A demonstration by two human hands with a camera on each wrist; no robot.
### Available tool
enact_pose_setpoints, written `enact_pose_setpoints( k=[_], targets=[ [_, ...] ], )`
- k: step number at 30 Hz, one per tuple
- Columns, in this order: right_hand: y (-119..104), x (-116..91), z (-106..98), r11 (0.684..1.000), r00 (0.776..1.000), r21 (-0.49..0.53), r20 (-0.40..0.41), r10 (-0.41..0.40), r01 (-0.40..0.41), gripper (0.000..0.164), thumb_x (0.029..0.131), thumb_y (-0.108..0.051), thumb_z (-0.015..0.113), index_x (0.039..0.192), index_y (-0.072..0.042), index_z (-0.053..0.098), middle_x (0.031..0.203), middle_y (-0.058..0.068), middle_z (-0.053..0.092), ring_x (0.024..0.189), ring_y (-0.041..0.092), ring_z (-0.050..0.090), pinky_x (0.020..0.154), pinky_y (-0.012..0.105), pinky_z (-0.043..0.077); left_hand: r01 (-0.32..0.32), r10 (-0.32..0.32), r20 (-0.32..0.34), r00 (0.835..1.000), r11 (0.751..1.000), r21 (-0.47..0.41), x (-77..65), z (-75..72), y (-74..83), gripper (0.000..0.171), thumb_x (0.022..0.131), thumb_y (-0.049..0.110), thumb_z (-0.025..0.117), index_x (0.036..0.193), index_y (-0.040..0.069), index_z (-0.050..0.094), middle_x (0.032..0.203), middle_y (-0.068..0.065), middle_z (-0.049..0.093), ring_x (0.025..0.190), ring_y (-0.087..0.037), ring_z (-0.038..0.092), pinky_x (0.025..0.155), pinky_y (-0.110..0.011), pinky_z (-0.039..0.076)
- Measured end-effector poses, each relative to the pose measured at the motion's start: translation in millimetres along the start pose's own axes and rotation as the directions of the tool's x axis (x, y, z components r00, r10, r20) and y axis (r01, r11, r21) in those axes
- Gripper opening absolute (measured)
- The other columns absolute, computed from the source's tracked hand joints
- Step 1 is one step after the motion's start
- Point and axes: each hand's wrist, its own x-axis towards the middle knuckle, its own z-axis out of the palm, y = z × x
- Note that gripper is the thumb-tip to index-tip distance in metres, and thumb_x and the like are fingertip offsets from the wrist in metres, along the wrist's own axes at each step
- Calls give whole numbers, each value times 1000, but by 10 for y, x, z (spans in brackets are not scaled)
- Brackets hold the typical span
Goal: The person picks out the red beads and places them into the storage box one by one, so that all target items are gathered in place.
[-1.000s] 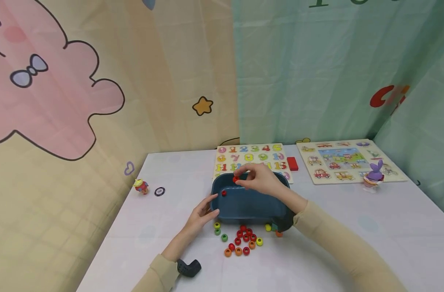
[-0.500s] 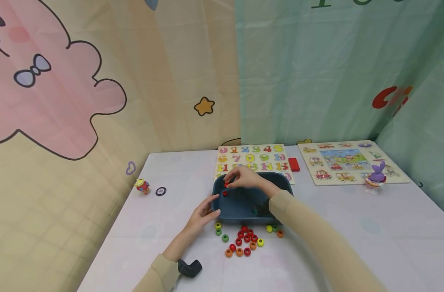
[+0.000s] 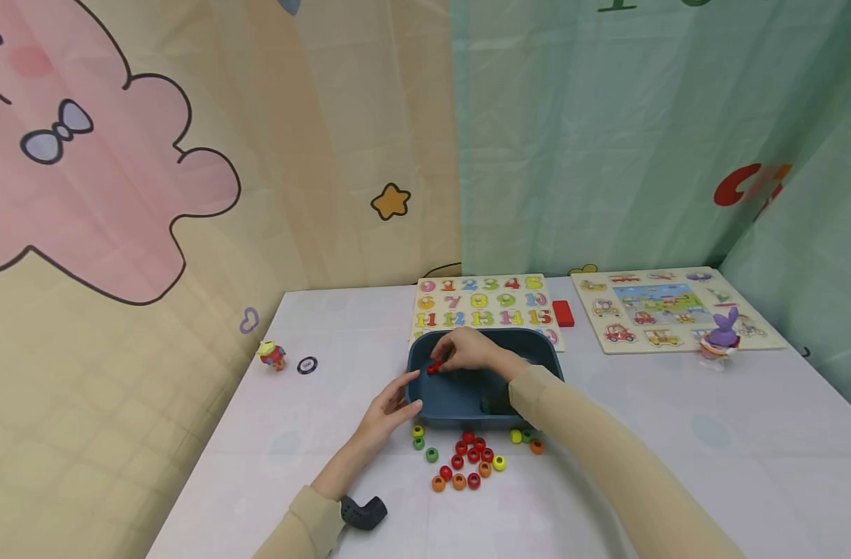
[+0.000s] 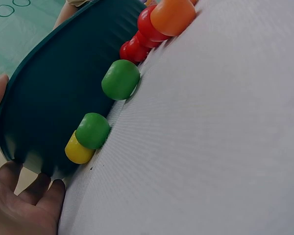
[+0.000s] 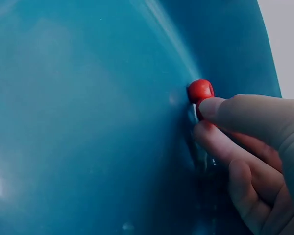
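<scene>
A dark blue rectangular tray (image 3: 460,396) stands on the table. Inside it, my right hand (image 3: 463,349) pinches a red bead (image 5: 199,111) between thumb and finger, low at the tray's left end. Another red bead (image 5: 201,90) lies right against it on the tray floor. My left hand (image 3: 387,411) touches the tray's left end with fingers spread and fairly straight; its fingertips (image 4: 54,188) meet the outer wall in the left wrist view. Loose beads lie in front of the tray: several red beads (image 3: 474,456), orange beads (image 3: 459,482), green beads (image 4: 120,80) and yellow beads (image 3: 498,463).
Behind the tray lies a number puzzle board (image 3: 477,301), with a red block (image 3: 563,314) beside it. A picture puzzle board (image 3: 670,310) and a purple rabbit-eared toy (image 3: 722,334) are at the right. A small figurine (image 3: 272,355) and a round token (image 3: 307,365) sit left.
My right hand has moved left and down into the tray, bringing its red bead beside the one lying there. My left hand has stayed at the tray's left end.
</scene>
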Motion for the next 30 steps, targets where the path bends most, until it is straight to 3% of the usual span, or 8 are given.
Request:
enact_pose_setpoints(
  k=[11, 17, 25, 30],
  targets=[
    [-9, -6, 5, 999, 999, -40, 7, 34, -34, 22, 75, -17, 72, 97, -17, 68, 88, -6, 64, 74, 7, 57, 66, 20, 49, 7, -7, -3, 1000, 1000, 1, 7, 9, 9, 54, 88, 19, 56, 137, 9, 35, 146, -11, 17, 131, -26, 21, 105, -39, 20],
    [-115, -72, -157, 998, 999, -20, 1, 51, -51, 25, 74, -16, 73, 99, -15, 68, 91, -5, 65, 83, 7, 58, 70, 22, 49, -10, 10, 11, 1000, 1000, 1, 21, 10, -2, 54, 88, 19, 56, 137, 8, 34, 145, -11, 19, 130, -24, 23, 105, -38, 21],
    [-441, -463, -573, 997, 997, 54, -46, -59, 62, 34, 77, -21, 71, 108, -9, 64, 96, -4, 64, 76, 8, 60, 68, 23, 50, 5, -5, -3, 1000, 1000, -8, 8, 15, 10, 54, 88, 19, 57, 136, 9, 36, 145, -10, 20, 129, -23, 27, 105, -38, 22],
    [-561, -810, -671, 981, 989, 141, -79, -125, 135, 33, 78, -23, 69, 108, -10, 64, 98, -2, 64, 73, 9, 60, 67, 24, 52, 7, -7, -14, 1000, 1000, -5, 7, 6, 7, 52, 88, 18, 57, 136, 12, 37, 144, -8, 23, 128, -22, 28, 104, -38, 23]
  ],
)
